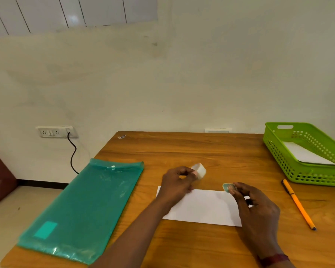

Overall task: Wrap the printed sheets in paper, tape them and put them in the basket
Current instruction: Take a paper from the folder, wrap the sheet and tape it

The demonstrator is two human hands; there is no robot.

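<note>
A folded white paper packet [201, 207] lies flat on the wooden table [201, 151] in front of me. My left hand [177, 183] hovers over the packet's far left corner and pinches a white tape roll [199, 170]. My right hand [257, 207] is over the packet's right end and pinches a small greenish piece [228, 187] at its fingertips; I cannot tell what it is. A green plastic basket [278, 151] stands at the far right with a white packet [306, 154] inside.
A teal plastic document folder [81, 209] lies on the table's left side, reaching its front edge. An orange pen [298, 204] lies to the right of the packet, near the basket. A wall socket with a black cable [73, 151] is behind the table's left.
</note>
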